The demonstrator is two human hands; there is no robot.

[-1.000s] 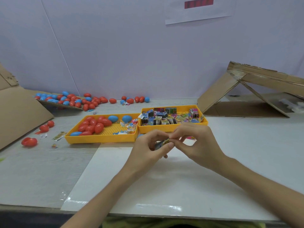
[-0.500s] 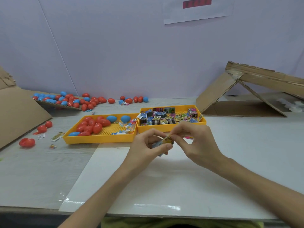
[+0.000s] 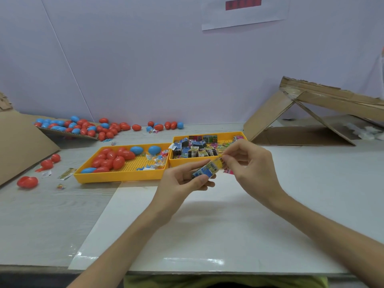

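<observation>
— While you hold that printed packet [image 3: 208,168] up off the desk [image 3: 311,183], which way does it run?

— Slantwise. Its low end sits in my left hand [image 3: 182,181], gripped between the thumb and curled fingers. Its high end points away and to the right, toward the yellow tray of small boxes [image 3: 182,162]. My right hand [image 3: 252,165] pinches that far end with thumb and forefinger, the other fingers loosely curled.

— Which of your hands is nearer the working end?

— Both hands touch the packet, but the right one has the tip, just in front of the tray's near wall. I judge that any pull should follow the long axis, away from my left hand, which has to hold firm. The packet hangs over the far edge of the white sheet [image 3: 207,225], near the desk's middle.
</observation>
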